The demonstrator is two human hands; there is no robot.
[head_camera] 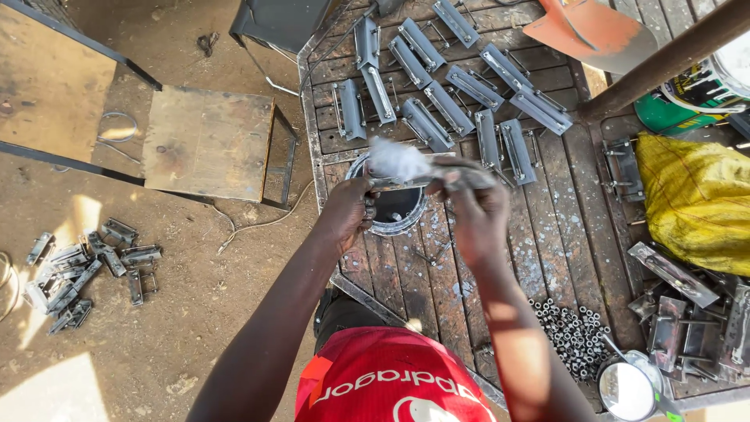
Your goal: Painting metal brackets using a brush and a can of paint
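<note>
Head-worn view, steeply down, close.

The slatted wooden worktable with a metal rim (547, 227) is the landmark: its planks look rough, matt and speckled with pale spots. On its far half lie grey steel latch brackets (437, 101), dull with a faint sheen. Above its near-left part, the left hand (348, 211) and right hand (476, 215) grip a flat grey metal piece (406, 181) and a crumpled white cloth (397, 159), soft and matt. On its right edge rests a wrinkled yellow woven sack (695, 199). Near its front corner sits a heap of small shiny metal nuts (574, 336). Left of the table, a scuffed brown wooden stool top (207, 141) looks worn and matt.
</note>
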